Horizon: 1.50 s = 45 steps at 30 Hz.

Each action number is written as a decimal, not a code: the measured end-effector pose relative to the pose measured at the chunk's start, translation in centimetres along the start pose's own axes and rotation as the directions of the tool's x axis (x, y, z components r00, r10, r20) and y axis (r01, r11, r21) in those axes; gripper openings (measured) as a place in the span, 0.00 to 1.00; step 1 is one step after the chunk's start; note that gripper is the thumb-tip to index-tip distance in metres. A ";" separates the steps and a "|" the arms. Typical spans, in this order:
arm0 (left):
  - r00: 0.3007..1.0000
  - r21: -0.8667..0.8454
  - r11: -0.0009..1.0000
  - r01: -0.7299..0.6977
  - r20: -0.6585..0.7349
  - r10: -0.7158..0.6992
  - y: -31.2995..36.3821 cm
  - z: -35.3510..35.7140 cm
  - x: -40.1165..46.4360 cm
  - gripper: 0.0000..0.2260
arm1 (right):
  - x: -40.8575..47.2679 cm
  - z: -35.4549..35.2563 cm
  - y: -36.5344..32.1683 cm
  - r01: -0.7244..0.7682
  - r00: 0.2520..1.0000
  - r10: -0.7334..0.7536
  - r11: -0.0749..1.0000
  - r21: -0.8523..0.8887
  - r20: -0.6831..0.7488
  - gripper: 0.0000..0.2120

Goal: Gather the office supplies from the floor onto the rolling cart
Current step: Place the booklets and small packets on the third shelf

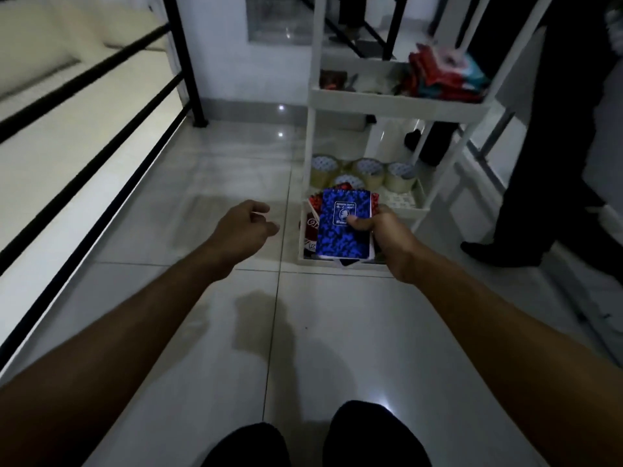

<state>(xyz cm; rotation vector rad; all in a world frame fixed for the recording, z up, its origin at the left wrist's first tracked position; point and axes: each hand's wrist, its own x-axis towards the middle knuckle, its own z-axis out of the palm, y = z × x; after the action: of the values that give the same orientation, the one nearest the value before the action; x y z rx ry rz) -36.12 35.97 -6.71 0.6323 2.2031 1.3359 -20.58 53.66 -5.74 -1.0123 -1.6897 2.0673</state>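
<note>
- Glossy tiled floor (209,332), dim; the stretch in view carries no supplies.
- Left hand (242,230) loosely curled, holding nothing.
- Right hand (387,235) pinches a blue notepad (340,227) over the white rolling cart (397,99)'s bottom tray.
- Tape rolls (367,171) already on the middle tier: task judged nearly done.
- Top-tier items blurred; floor beyond the frame unseen.

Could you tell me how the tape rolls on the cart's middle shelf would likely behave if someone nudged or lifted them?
The tape rolls sit flat on their sides on the cart, so a nudge would probably slide rather than roll them. Tipped on edge, their round shape would likely roll. The glossy wrap looks slippery, though the open core offers a grip.
</note>
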 end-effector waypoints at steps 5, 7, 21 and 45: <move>0.999 0.017 0.999 -0.033 0.023 0.033 5.4 0.0 3.4 0.19 | 1.0 -0.7 -5.6 0.142 0.989 -0.136 0.979 0.144 -0.051 0.16; 0.998 -0.005 1.000 -0.031 0.048 0.031 7.7 -0.1 5.4 0.20 | 2.1 -0.6 -7.5 0.177 0.982 -0.164 0.972 0.157 -0.093 0.18; 0.991 0.001 0.999 0.038 0.129 -0.038 17.9 -3.8 16.8 0.20 | 9.8 -2.0 -20.4 0.058 0.995 -0.059 0.998 -0.012 -0.087 0.17; 0.981 -0.108 0.987 0.117 0.166 -0.098 21.4 -2.5 23.6 0.10 | 21.0 2.3 -25.5 -0.124 0.986 0.072 0.923 -0.365 -0.153 0.29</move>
<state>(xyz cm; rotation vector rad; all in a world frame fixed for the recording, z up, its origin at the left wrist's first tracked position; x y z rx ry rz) -53.08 57.56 9.66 0.5480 1.9864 1.3010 -42.31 71.87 11.29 -1.3441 -2.0424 1.7161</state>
